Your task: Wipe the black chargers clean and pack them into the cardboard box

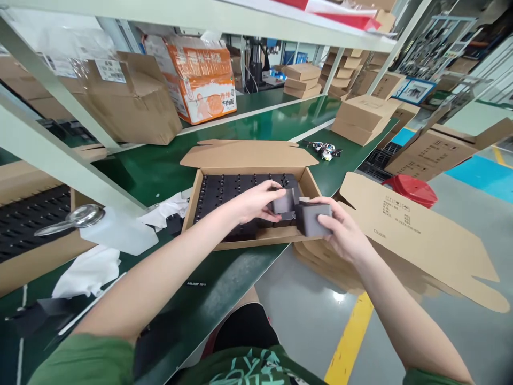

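Observation:
An open flat cardboard box (248, 155) lies on the green bench, filled with rows of dark grey block-shaped parts (224, 195). My left hand (256, 202) reaches over the box's near right corner and grips one dark grey block (285, 202) between thumb and fingers. My right hand (340, 227) holds another dark grey block (315, 218) just outside the box's right front corner, close beside the first block.
A white plastic bottle with a metal cap (108, 227) and white cloths (90, 270) lie left of the box. Flattened cartons (417, 235) lean at the right. Stacked cartons (366, 120) and an orange-printed box (200, 80) sit further back. A red stool (412, 190) stands on the floor.

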Tool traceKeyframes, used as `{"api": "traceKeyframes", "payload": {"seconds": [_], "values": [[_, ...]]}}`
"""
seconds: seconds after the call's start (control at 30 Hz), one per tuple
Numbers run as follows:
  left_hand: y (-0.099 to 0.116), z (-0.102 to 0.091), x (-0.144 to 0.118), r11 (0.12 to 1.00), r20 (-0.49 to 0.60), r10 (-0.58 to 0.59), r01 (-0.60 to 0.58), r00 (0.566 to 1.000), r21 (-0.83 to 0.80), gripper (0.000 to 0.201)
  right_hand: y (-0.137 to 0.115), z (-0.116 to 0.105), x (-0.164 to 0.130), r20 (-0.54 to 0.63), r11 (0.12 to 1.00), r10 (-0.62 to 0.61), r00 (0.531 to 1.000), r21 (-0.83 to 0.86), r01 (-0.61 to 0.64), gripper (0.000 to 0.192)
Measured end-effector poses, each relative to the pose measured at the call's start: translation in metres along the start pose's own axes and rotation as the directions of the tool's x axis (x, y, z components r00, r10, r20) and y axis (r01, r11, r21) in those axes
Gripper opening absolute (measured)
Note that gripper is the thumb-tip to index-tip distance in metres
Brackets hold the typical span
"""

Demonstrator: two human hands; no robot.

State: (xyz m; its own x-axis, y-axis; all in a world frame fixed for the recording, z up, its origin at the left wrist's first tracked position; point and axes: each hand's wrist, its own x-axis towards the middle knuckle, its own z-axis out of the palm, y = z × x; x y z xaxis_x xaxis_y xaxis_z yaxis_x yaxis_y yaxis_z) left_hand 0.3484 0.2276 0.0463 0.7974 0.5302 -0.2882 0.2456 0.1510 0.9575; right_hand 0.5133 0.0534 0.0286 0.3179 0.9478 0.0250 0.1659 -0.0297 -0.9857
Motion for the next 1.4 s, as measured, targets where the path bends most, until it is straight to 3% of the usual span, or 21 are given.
{"api": "traceKeyframes", "payload": {"seconds": [0.1,0.2,0.33,0.5,0.63,0.8,0.9,0.97,1.03,1.1,1.23,1.3,1.4], "values": [[-0.017,-0.011,-0.021,0.97,-0.097,0.105,-0.08,0.99,0.229,0.035,0.018,-0.017,0.002,-0.064,0.998,0.055,0.996,-0.003,-0.055,0.037],[-0.036,-0.01,-0.033,0.876,-0.093,0.189,-0.125,0.978,0.465,0.027,0.025,-0.024,0.013,-0.058,0.994,0.076,0.995,-0.076,-0.08,0.033],[-0.056,-0.002,-0.031,0.717,-0.012,0.24,-0.169,0.971,0.676,0.022,0.018,-0.012,0.024,0.134,0.974,0.114,0.984,-0.21,-0.084,0.037],[-0.059,0.0,-0.03,0.49,0.028,0.288,-0.172,0.957,0.854,0.014,0.01,0.0,0.03,0.35,0.922,0.233,0.907,-0.375,-0.092,0.04],[-0.05,0.002,-0.028,0.373,0.11,0.295,-0.22,0.949,0.901,0.025,0.012,-0.005,0.033,0.413,0.933,0.222,0.883,-0.352,-0.07,0.033],[-0.043,0.008,-0.011,0.283,0.221,0.283,-0.301,0.933,0.911,0.037,0.014,-0.01,0.032,0.376,0.93,0.263,0.888,-0.344,-0.13,0.031],[-0.046,0.012,0.0,0.187,0.255,0.271,-0.311,0.928,0.932,0.031,0.01,-0.015,0.026,0.371,0.941,0.28,0.885,-0.29,-0.176,0.034],[-0.049,0.013,0.005,0.126,0.281,0.273,-0.324,0.92,0.938,0.023,0.004,-0.023,0.023,0.327,0.935,0.231,0.916,-0.335,-0.117,0.031],[-0.05,0.013,0.007,0.081,0.315,0.279,-0.349,0.907,0.934,0.016,-0.004,-0.034,0.021,0.252,0.88,0.151,0.956,-0.475,-0.014,0.024],[-0.048,0.013,0.009,0.052,0.362,0.279,-0.391,0.889,0.919,0.015,-0.01,-0.042,0.024,0.219,0.761,0.136,0.966,-0.648,0.039,0.017],[-0.043,0.014,0.015,0.04,0.421,0.294,-0.451,0.858,0.892,0.037,-0.007,-0.044,0.04,0.282,0.558,0.316,0.906,-0.828,0.063,0.016],[-0.04,0.017,0.019,0.036,0.426,0.305,-0.458,0.852,0.888,0.042,0.0,-0.039,0.048,0.303,0.544,0.37,0.878,-0.837,0.059,0.016],[-0.041,0.022,0.022,0.023,0.445,0.3,-0.472,0.844,0.881,0.032,0.009,-0.032,0.053,0.287,0.573,0.375,0.882,-0.819,0.023,0.022]]}}
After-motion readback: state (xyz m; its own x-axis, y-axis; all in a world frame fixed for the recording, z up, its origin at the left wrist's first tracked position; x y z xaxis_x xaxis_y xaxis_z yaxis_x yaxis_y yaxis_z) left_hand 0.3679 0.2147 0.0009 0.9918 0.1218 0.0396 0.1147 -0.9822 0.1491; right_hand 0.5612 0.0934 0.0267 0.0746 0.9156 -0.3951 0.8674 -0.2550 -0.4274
